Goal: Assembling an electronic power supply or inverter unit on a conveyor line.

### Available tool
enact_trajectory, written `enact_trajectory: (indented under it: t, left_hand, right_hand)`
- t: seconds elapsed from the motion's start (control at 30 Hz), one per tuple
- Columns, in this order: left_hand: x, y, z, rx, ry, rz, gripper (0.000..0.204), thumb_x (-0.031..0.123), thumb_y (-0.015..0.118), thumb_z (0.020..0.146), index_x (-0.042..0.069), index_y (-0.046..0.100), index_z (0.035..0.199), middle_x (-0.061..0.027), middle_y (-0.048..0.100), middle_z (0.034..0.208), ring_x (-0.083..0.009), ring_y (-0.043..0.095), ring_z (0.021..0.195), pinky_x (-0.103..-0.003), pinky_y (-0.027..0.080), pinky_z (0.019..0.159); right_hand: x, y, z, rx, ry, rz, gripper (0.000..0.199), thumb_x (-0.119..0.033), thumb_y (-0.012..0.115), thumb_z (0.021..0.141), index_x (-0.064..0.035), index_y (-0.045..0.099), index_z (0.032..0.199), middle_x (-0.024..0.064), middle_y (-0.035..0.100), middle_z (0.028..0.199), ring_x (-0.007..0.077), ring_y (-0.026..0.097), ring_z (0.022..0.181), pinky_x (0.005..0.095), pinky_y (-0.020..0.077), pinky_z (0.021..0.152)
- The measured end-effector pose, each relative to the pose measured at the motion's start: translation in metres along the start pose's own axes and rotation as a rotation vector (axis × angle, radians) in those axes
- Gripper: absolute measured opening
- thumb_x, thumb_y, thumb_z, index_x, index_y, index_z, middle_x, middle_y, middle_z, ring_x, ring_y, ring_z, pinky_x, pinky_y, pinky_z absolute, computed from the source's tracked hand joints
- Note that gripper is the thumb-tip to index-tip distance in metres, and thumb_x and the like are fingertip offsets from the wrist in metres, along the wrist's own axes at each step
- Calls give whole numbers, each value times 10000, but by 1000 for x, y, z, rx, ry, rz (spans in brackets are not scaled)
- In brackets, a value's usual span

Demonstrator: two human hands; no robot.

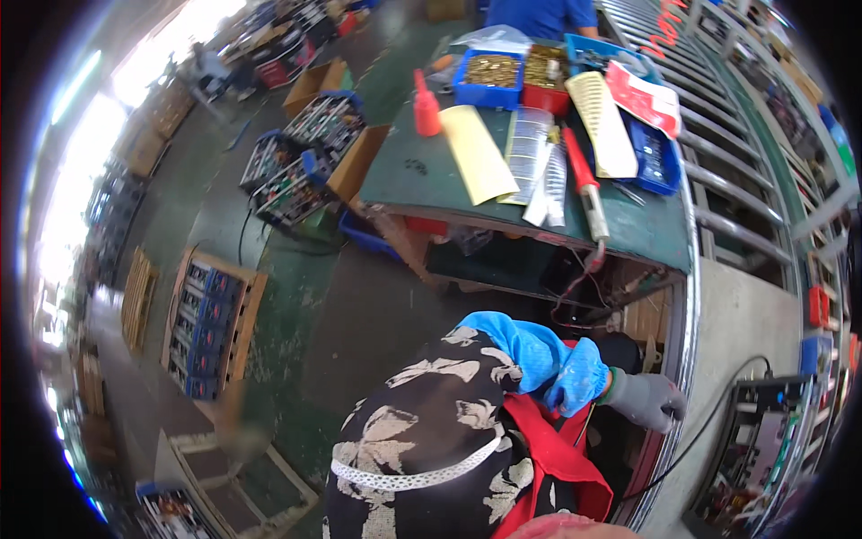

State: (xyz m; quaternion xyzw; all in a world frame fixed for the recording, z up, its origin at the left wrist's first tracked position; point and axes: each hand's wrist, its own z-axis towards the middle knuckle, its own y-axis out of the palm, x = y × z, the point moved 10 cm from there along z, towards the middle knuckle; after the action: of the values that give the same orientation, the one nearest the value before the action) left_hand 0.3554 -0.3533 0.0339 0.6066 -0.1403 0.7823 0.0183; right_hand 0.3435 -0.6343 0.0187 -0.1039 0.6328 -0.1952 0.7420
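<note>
My left arm, in a dark sleeve with pale flowers and a blue sleeve cover (525,346), bends across a red apron (558,467). At its end my left hand (645,401), in a grey glove, is closed with curled fingers at the edge of a long metal rail (690,310). Whatever those fingers may hold is hidden. My right hand is not in view. Ahead, a green-topped workbench (404,180) carries a red nozzle bottle (426,112), a yellow sheet (476,157) and a red-and-silver corded tool (585,190) at the front edge.
Small metal parts fill a blue bin (489,79) and a red bin (544,76) at the bench's back. A roller conveyor (732,171) runs along the right. An opened machine unit (754,449) stands lower right, with a black cable. Left, blue-and-grey units (211,301) sit on a pallet.
</note>
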Motion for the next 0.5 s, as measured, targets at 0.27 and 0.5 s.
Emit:
enact_trajectory:
  t: [0.27, 0.5]
  left_hand:
    - [50, 15, 29, -15, 97, 121, 903, 612, 684, 767, 1, 446, 1387, -221, 552, 1205, -354, 573, 1106, -411, 483, 924]
    - [25, 29, 1, -112, -104, -316, 558, 553, 695, 817, 24, 615, 978, -55, 595, 745, -160, 593, 712, -328, 481, 637]
  right_hand:
    - [-16, -65, -45, 184, 55, 200, 428, -234, 620, 911, -2, 567, 1267, 107, 632, 954, 168, 571, 725, 284, 430, 605]
    - [-67, 64, -70, -440, 152, 389, 569, -344, 552, 979, 37, 452, 1391, 82, 624, 998, 93, 525, 709, 225, 390, 572]
